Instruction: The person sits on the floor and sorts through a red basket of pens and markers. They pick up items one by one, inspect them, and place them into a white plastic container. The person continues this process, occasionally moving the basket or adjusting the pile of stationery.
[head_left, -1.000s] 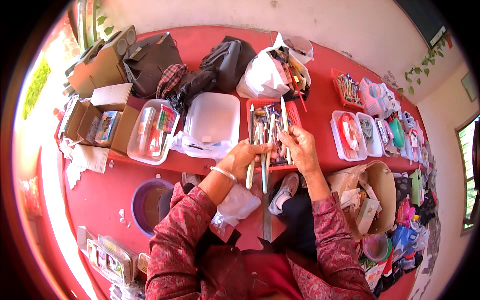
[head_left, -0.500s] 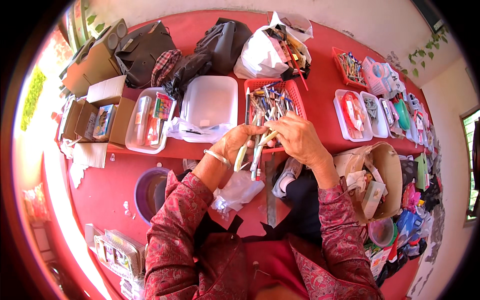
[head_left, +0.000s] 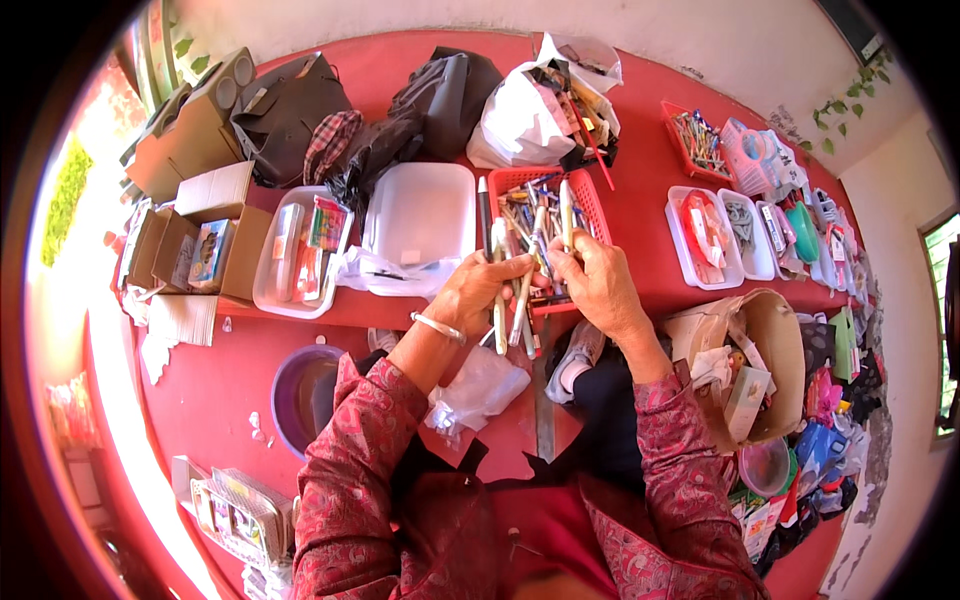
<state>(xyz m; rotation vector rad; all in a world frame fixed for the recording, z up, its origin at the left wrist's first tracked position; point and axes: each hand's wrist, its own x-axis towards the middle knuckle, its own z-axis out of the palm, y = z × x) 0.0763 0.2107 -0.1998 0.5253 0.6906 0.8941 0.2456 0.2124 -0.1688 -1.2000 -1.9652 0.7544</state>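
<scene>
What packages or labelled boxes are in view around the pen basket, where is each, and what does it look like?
Open cardboard box: far left, brown, flaps up, holding a colourful printed pack.
White plastic bag: behind the red basket, stuffed full.
Brown paper bag: beside the right hand, holding small cartons.
Clear wrapper: under the left hand.

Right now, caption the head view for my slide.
Both hands, left hand and right hand, hold pens over a red basket.

You look straight down from a single head-worn fisheye camera, close above your own left hand [head_left: 478, 290] and right hand [head_left: 598, 285], with the long red step-like ledge [head_left: 640, 170] bending toward the rim.
</scene>
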